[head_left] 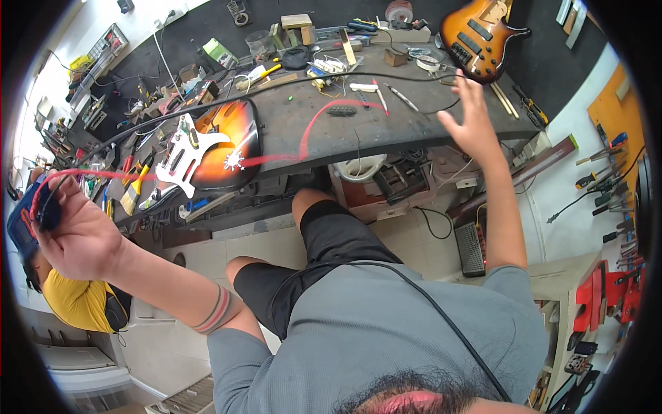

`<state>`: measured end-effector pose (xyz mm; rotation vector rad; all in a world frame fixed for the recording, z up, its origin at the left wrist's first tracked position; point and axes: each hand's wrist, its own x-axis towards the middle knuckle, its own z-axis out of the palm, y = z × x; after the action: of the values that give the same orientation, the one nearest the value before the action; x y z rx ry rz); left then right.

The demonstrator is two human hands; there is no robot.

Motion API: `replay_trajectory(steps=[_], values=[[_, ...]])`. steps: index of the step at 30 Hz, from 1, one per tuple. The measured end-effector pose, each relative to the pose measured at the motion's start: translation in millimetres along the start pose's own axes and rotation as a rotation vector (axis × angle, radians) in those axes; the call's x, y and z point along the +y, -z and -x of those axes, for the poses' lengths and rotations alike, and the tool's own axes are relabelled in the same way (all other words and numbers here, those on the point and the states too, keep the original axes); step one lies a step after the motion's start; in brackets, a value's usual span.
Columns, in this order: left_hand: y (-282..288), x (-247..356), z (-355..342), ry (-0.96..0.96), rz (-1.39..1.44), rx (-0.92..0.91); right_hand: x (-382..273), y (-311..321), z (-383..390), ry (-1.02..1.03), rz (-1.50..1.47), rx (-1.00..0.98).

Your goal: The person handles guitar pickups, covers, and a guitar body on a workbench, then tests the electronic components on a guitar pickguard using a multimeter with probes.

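The left hand (76,238) is closed around a dark tool (47,210) with red leads, held out past the left end of the bench (386,131), in open air. The right hand (472,117) hovers open, fingers spread, over the bench's front right edge, touching nothing. Two guitars show: a sunburst body (221,145) overhanging the front edge (white pickguard up) and a bass (479,34) at the far right corner.

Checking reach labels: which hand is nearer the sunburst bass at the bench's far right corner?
Right. The right hand, open, hovers just below the sunburst bass. The left hand is far off at the left edge, gripping a dark blue tool.
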<state>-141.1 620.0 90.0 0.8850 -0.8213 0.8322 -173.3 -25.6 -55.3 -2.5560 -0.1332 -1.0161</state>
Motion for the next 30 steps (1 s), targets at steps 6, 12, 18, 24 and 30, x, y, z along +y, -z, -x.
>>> replay_trajectory(steps=[6,12,18,24,30], values=[[-58.7,10.3,11.7,0.034,0.113,-0.152,2.1,-118.4,23.0,-0.009,0.145,-0.294],[-78.0,32.9,19.3,0.076,0.182,-0.284,5.9,-166.2,-14.7,0.228,0.002,-0.29],[-94.2,26.5,34.6,0.115,0.181,-0.107,17.5,-180.2,-42.2,0.29,-0.147,-0.408],[-97.3,-86.0,95.7,0.645,-0.216,0.112,64.4,-152.9,-41.5,0.112,-0.143,0.037],[-111.8,-250.8,191.3,1.371,-0.238,-0.158,63.1,-134.7,-79.4,-0.136,-0.506,0.385]])
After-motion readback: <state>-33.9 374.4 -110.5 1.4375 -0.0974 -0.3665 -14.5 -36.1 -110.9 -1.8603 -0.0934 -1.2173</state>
